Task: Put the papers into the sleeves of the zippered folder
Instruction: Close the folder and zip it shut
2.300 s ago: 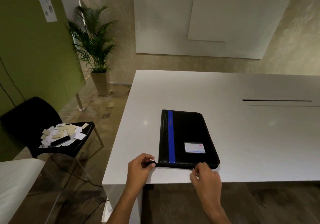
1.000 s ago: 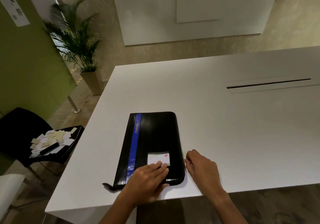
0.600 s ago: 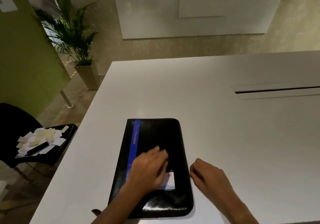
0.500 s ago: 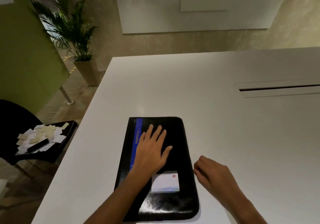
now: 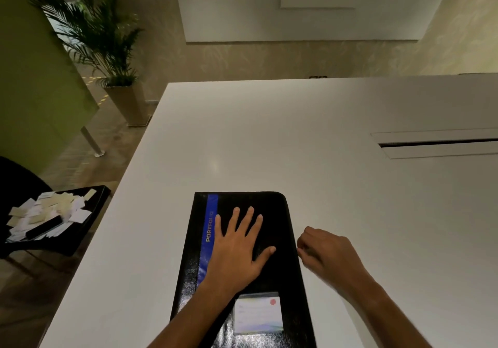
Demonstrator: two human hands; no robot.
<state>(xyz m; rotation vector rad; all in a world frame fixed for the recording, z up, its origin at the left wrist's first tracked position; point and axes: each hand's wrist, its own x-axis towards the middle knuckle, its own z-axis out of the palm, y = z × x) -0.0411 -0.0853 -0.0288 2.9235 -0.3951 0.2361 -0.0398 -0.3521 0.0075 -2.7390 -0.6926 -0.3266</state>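
A black zippered folder with a blue stripe and a white label card lies closed on the white table, near its front edge. My left hand rests flat on the cover with its fingers spread. My right hand is at the folder's right edge, fingers pinched together on the zipper pull, which they mostly hide. A heap of small paper slips lies on a black chair seat to the left, off the table.
The black chair stands close to the table's left edge. A long cable slot cuts the tabletop at the right. A potted palm and a green partition stand at the back left.
My left hand went from the folder's near left corner onto the cover and now lies flat. My right hand travelled from the near edge round the corner and up the right edge.
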